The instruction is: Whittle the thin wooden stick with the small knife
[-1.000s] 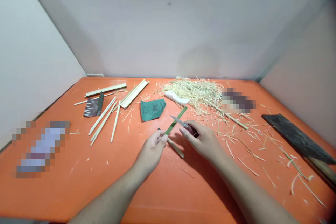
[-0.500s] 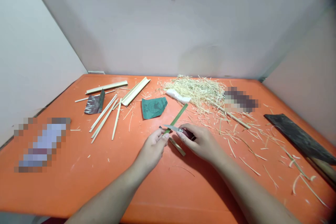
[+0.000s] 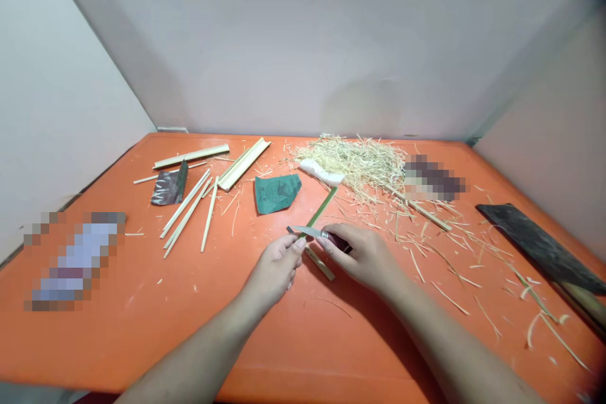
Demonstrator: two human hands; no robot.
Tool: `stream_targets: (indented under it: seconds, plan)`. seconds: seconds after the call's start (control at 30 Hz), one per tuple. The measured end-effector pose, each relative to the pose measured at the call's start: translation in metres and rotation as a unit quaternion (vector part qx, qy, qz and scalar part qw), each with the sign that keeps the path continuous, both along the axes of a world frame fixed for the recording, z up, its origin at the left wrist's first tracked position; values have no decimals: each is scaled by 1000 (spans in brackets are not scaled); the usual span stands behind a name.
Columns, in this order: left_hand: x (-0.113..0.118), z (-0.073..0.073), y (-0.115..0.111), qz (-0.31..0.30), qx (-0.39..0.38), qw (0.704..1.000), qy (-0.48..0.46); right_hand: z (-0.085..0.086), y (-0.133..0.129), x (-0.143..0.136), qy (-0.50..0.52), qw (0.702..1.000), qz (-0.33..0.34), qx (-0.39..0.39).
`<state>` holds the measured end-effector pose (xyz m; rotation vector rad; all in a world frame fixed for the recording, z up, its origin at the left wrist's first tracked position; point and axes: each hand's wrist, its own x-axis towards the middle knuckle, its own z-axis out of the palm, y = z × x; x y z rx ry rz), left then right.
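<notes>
A narrow green strip (image 3: 324,205) slants up from my left hand (image 3: 276,265), whose thumb and fingers are pinched on its lower end. My right hand (image 3: 360,252) is wrapped round the dark red handle of a small knife (image 3: 307,231). The knife's blade points left and lies across the strip, just above my left thumb. A dark flat tip shows beside the blade at my left fingers. Below the blade, a short pale wooden piece (image 3: 319,264) with small marks extends down to the right between my hands.
On the orange table (image 3: 189,341) lie pale sticks (image 3: 209,214), split bamboo pieces (image 3: 245,165), green sandpaper (image 3: 277,193), a dark wrinkled sheet (image 3: 169,186), a shavings heap (image 3: 364,161), a white object (image 3: 322,172) and a dark slab (image 3: 544,249). Two blurred items lie left and right.
The knife blade has shifted slightly to the left and down across the green strip. Both hands hold nearly the same place.
</notes>
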<state>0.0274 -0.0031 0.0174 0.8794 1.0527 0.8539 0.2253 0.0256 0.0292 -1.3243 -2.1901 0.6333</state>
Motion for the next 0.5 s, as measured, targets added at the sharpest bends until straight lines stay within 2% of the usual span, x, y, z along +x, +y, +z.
stream_targets:
  seconds: [0.3, 0.5]
  plan:
    - [-3, 0, 1, -14, -10, 1000, -7, -3, 2, 4, -16, 998, -32, 44]
    - [-4, 2, 2, -10, -21, 1000, 8, -7, 13, 14, -38, 993, -106, 32]
